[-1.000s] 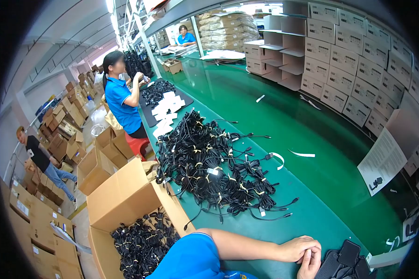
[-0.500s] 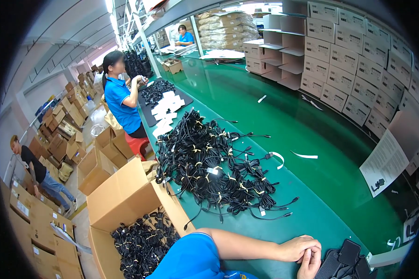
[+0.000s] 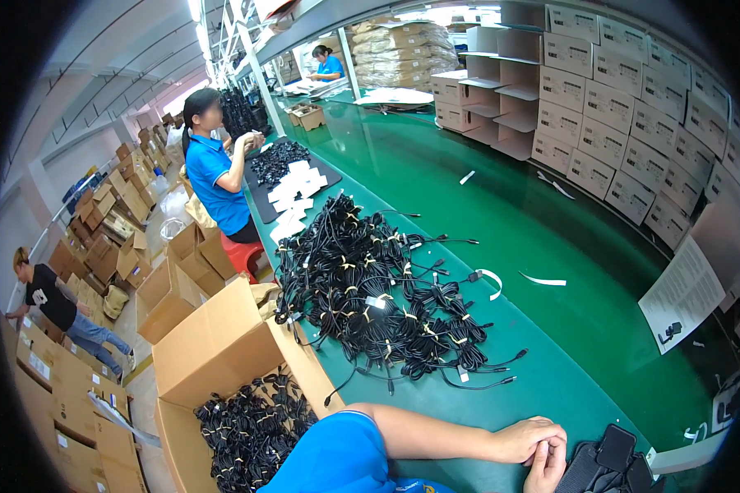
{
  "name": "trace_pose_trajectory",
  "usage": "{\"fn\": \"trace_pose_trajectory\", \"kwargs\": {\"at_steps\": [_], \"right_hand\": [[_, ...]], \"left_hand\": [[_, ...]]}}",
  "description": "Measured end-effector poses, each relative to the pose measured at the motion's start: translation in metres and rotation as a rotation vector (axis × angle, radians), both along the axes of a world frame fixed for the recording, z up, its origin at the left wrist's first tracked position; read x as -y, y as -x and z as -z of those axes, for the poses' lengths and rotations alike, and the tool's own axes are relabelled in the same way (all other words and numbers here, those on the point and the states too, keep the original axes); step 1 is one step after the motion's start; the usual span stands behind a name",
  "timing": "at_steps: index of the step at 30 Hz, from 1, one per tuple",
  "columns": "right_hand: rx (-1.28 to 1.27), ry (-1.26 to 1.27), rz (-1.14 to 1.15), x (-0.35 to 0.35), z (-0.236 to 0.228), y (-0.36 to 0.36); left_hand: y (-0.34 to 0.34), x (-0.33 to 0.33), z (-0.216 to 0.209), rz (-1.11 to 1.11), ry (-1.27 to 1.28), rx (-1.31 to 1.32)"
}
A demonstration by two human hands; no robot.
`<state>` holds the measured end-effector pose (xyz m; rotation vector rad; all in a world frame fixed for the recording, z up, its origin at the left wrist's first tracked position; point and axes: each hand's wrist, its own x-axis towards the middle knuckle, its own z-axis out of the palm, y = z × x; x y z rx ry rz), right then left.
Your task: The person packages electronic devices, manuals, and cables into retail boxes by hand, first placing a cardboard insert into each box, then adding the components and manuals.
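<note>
My left arm, in a blue sleeve, reaches across the near edge of the green table. My left hand (image 3: 524, 438) lies folded against my right hand (image 3: 548, 470), and the two are clasped, fingers curled together. No object shows between them. Only part of my right hand is visible at the lower edge. Just right of both hands lies a dark bag-like item (image 3: 580, 470) with a black flat device (image 3: 616, 447) on it. Farther off on the table is a big heap of black cables (image 3: 362, 287), bundled with pale ties.
An open cardboard box (image 3: 210, 333) holding more cable bundles (image 3: 251, 431) stands left of the table (image 3: 543, 394). A co-worker in blue (image 3: 218, 168) sits beyond it by small black parts and white cards. White cartons (image 3: 625, 115) are stacked at right; a printed sheet (image 3: 684, 296) hangs nearer.
My clasped hands stay in place. The person in black at far left has straightened and stretched an arm over the cartons. The seated co-worker's hands have risen slightly; the farther worker's head is lowered.
</note>
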<state>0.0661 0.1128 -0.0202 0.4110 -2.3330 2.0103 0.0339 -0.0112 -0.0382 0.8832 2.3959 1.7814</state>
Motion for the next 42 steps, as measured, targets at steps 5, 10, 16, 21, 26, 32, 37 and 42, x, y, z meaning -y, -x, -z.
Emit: {"fn": "trace_pose_trajectory", "kwargs": {"at_steps": [5,10,16,21,26,32,37,42], "right_hand": [[-0.013,0.015,-0.013,-0.003,0.009,0.001],[-0.004,-0.141,0.002,-0.007,0.010,0.000],[-0.066,-0.003,-0.020,-0.006,0.010,0.002],[-0.034,0.033,-0.034,-0.003,0.002,-0.001],[0.027,0.083,0.022,0.000,0.002,-0.005],[-0.034,0.028,-0.018,-0.003,0.003,-0.002],[0.059,0.068,0.039,-0.002,0.000,-0.004],[0.094,-0.010,0.033,-0.003,0.001,-0.001]], "left_hand": [[0.000,0.001,-0.002,0.016,-0.010,0.004],[0.000,0.001,0.001,0.029,-0.009,0.005],[-0.001,0.002,-0.006,0.006,-0.076,0.066],[-0.001,0.001,-0.003,-0.014,-0.080,0.057],[-0.001,0.001,-0.004,-0.018,-0.100,0.059],[-0.002,0.002,-0.009,0.001,-0.076,0.101],[0.001,-0.003,-0.003,-0.014,-0.090,0.044],[0.004,-0.003,0.000,-0.021,-0.058,0.067]]}}
